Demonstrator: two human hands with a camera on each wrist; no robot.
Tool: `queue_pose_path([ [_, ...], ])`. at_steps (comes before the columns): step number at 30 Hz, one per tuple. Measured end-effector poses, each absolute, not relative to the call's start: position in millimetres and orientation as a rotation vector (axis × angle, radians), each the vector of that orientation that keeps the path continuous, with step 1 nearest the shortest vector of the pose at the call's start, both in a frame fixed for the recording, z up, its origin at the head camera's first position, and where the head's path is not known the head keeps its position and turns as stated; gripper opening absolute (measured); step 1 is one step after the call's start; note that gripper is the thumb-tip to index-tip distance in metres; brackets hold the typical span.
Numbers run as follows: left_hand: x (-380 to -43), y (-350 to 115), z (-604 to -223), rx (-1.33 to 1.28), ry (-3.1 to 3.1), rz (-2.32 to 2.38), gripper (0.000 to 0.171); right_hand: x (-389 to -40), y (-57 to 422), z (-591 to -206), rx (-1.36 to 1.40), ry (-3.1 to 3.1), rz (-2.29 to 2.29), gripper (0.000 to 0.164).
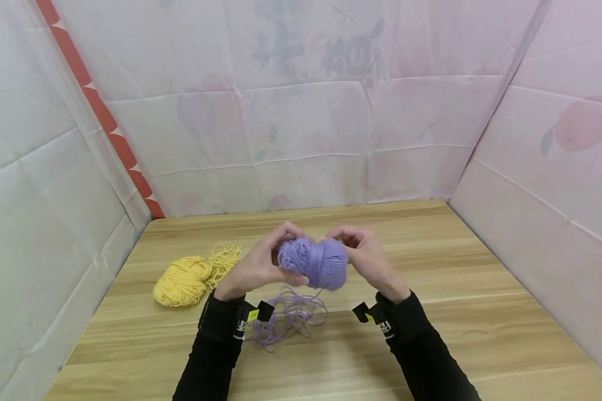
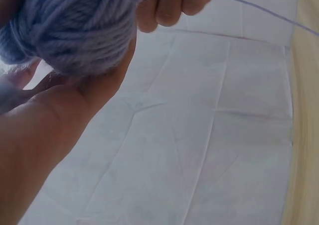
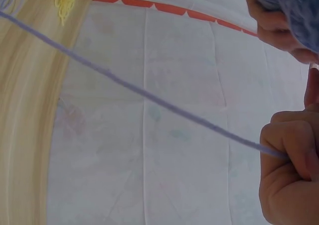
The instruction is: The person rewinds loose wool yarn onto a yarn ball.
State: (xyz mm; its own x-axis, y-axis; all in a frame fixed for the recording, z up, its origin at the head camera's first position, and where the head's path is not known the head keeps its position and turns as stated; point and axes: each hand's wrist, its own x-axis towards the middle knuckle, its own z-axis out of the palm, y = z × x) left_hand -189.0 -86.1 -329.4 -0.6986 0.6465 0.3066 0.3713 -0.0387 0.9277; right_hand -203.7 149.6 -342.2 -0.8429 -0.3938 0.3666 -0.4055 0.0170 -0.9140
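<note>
A purple ball of yarn (image 1: 326,264), wound tightly round its middle, is held above the table by my left hand (image 1: 263,262), thumb in front and fingers behind. Close by the ball's right side, my right hand (image 1: 368,259) has curled fingers that pinch the purple yarn strand (image 3: 169,107). In the right wrist view that strand runs taut from the curled fingers down toward the table. Beneath the hands, a loose tangle of purple yarn (image 1: 296,314) lies on the wood. The ball partly hides the left fingers.
On the left of the wooden table (image 1: 481,323) lies a yellow skein of yarn (image 1: 180,283), with loose yellow loops (image 1: 224,260) beside it. Pale printed sheets (image 1: 306,122) hang as walls behind and at both sides. A red band (image 1: 100,108) runs down the left corner.
</note>
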Motion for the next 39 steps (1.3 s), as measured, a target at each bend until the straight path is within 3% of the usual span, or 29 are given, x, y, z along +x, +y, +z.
queue_pose_path([
  [4, -187.7, -86.6, -327.6, 1.042, 1.962, 1.884, 0.058, -204.6, 146.5, -345.4, 0.914, -2.224, 2.066, 0.023],
  [15, -187.1, -88.8, -325.0, 0.874, 1.849, 2.158, 0.058, -204.7, 145.0, -347.3, 0.916, -2.276, 2.067, 0.027],
  [21, -189.2, -88.6, -326.2, 0.797, 1.713, 2.405, 0.046, -204.9, 143.9, -348.1, 0.982, -2.349, 1.955, 0.016],
  [29, -193.0, -86.5, -326.2, 0.706, 1.696, 2.607, 0.035, -202.6, 142.7, -344.7, 0.974, -2.471, 1.807, 0.018],
  [39, -198.7, -83.4, -333.4, 0.499, 2.011, 2.648, 0.044, -195.4, 148.4, -338.2, 1.032, -2.478, 1.711, 0.016],
])
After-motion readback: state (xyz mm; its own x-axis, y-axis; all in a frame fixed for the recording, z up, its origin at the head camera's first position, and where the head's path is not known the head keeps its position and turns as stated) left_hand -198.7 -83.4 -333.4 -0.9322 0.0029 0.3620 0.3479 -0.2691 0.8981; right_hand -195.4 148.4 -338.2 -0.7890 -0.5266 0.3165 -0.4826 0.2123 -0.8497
